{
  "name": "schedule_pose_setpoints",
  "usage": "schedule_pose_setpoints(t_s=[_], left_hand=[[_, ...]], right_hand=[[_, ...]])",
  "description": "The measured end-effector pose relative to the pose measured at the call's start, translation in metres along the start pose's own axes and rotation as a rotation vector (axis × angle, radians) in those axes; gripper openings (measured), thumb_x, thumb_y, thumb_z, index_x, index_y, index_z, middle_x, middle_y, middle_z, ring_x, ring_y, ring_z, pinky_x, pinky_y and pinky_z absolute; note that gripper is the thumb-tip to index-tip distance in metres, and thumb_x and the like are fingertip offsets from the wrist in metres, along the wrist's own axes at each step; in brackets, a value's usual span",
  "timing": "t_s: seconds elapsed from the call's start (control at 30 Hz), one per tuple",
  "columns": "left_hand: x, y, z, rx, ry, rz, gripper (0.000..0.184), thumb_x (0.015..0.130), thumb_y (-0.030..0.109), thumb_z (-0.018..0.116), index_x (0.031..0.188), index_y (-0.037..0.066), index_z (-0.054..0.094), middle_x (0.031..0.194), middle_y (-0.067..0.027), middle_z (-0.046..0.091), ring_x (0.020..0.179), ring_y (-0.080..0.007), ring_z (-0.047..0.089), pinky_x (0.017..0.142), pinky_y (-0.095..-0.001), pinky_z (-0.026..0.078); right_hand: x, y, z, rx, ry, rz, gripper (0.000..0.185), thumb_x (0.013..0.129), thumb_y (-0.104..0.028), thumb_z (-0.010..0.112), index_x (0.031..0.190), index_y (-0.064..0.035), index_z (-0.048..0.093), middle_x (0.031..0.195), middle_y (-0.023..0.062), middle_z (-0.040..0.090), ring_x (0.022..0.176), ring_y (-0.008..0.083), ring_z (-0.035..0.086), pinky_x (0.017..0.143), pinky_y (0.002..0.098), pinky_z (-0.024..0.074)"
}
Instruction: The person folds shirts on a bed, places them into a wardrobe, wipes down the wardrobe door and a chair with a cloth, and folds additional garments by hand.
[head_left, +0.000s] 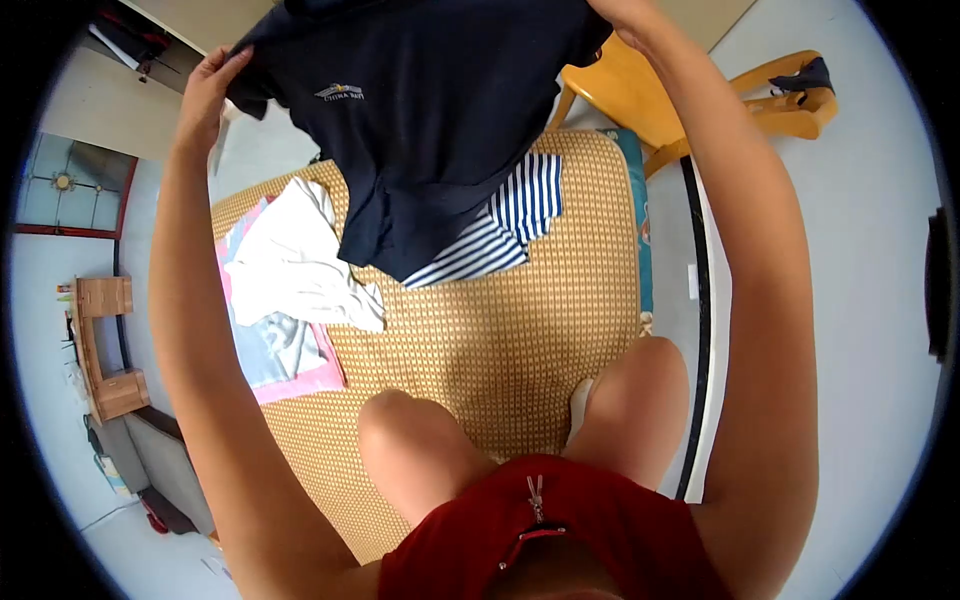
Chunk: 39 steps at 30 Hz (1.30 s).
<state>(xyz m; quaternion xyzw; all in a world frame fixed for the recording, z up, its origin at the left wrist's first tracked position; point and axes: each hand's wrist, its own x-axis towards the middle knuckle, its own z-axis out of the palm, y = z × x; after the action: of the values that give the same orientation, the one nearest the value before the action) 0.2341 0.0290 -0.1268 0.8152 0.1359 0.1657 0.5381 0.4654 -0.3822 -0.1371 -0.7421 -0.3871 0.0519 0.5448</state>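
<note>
A dark navy T-shirt (440, 90) with a small chest logo is held up and spread out in front of me. My left hand (212, 85) pinches it at the left shoulder or sleeve. On the opposite side my right hand (628, 18) grips the fabric near the top edge, its fingers partly out of view. The shirt's lower part hangs in folds over a blue-and-white striped garment (515, 220) on the woven mat (490, 350). To the left lies a crumpled white garment (285, 255), on top of pink and grey-blue cloth (325, 375).
A wooden chair (640, 105) with a dark item (805, 78) on it stands at the upper right. A teal patterned edge (640, 230) borders the mat. At far left are a wooden desk or shelf (120, 395) and a grey sofa-like piece (165, 455).
</note>
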Motion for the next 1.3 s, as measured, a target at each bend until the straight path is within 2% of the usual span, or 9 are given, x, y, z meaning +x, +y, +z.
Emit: schedule_pose_setpoints(t_s=[0.17,0.5,0.6,0.87,1.07,1.1,1.17,1.23,1.3], left_hand=[[0.014,0.054,0.0,-0.175,0.09,0.035,0.015,0.089,0.022,0.065,0.091,0.007,0.064,0.083,0.0004,0.066,0.07,-0.0071,0.061,0.065,-0.0201,0.05],[0.025,0.064,0.045,-0.38,0.235,-0.32,0.032,0.084,0.031,0.068,0.1,0.004,0.067,0.097,-0.0092,0.069,0.088,-0.0204,0.065,0.085,-0.0328,0.05],[0.013,0.058,0.087,-0.414,0.137,-0.412,0.035,0.086,0.034,0.064,0.107,0.006,0.066,0.109,-0.0102,0.067,0.099,-0.0231,0.062,0.095,-0.0346,0.043],[-0.022,0.075,0.173,-0.335,-0.221,-0.265,0.027,0.098,0.027,0.044,0.102,0.005,0.059,0.09,-0.0055,0.064,0.082,-0.017,0.062,0.084,-0.0319,0.049],[-0.027,0.084,0.16,-0.375,-0.333,-0.129,0.031,0.098,0.031,0.043,0.104,0.005,0.059,0.1,-0.0106,0.067,0.092,-0.0196,0.065,0.093,-0.0322,0.047],[-0.03,0.089,0.161,-0.263,-0.276,-0.073,0.031,0.097,0.033,0.044,0.104,0.006,0.06,0.099,-0.0104,0.067,0.092,-0.0195,0.066,0.094,-0.0322,0.046],[-0.018,0.074,0.151,-0.054,-0.206,0.113,0.035,0.093,0.037,0.055,0.106,0.006,0.063,0.09,-0.01,0.069,0.084,-0.0191,0.067,0.087,-0.0311,0.049],[-0.02,0.085,0.158,-0.068,-0.129,0.21,0.064,0.083,0.033,0.069,0.134,0.011,0.036,0.127,-0.0133,0.045,0.116,-0.0203,0.044,0.101,-0.033,0.038],[-0.023,0.09,0.159,-0.083,-0.16,0.297,0.075,0.081,0.022,0.074,0.142,0.006,0.033,0.116,-0.0073,0.052,0.11,-0.0161,0.05,0.094,-0.0294,0.041]], right_hand=[[0.035,-0.048,-0.026,0.09,0.059,0.109,0.026,0.093,-0.024,0.055,0.093,-0.0005,0.066,0.086,0.0067,0.065,0.078,0.0147,0.057,0.073,0.0285,0.0459],[0.049,-0.052,-0.002,0.571,0.164,0.584,0.031,0.091,-0.023,0.057,0.105,0.0038,0.061,0.097,0.0133,0.067,0.089,0.0247,0.064,0.081,0.0383,0.0536],[0.038,-0.045,0.033,0.852,-0.125,0.686,0.023,0.089,-0.015,0.056,0.103,0.0022,0.061,0.093,0.0125,0.067,0.09,0.0209,0.063,0.082,0.034,0.0521],[0.011,-0.045,0.145,0.277,0.009,0.468,0.041,0.094,-0.037,0.052,0.118,-0.0054,0.059,0.113,0.0153,0.063,0.099,0.0258,0.062,0.086,0.0369,0.0477],[0.002,-0.037,0.124,0.225,-0.355,0.087,0.038,0.084,-0.015,0.062,0.122,-0.0106,0.056,0.119,0.0105,0.061,0.101,0.0244,0.062,0.081,0.0311,0.0502],[0.002,-0.046,0.118,0.436,-0.36,-0.05,0.019,0.083,-0.005,0.053,0.098,-0.0008,0.063,0.085,0.0091,0.065,0.079,0.0167,0.061,0.075,0.0293,0.0498],[0.007,-0.051,0.117,0.337,-0.365,0.01,0.022,0.078,-0.002,0.051,0.095,-0.0018,0.065,0.081,0.0068,0.062,0.073,0.0149,0.057,0.07,0.0275,0.0466],[0.001,-0.077,0.106,0.296,-0.305,0.158,0.022,0.076,-0.001,0.051,0.091,-0.0005,0.066,0.076,0.0045,0.059,0.07,0.0129,0.052,0.064,0.0259,0.0423],[0.006,-0.073,0.099,0.268,-0.334,0.089,0.024,0.076,-0.001,0.051,0.093,0.0005,0.066,0.076,0.0044,0.06,0.071,0.0127,0.052,0.065,0.0252,0.0424]])
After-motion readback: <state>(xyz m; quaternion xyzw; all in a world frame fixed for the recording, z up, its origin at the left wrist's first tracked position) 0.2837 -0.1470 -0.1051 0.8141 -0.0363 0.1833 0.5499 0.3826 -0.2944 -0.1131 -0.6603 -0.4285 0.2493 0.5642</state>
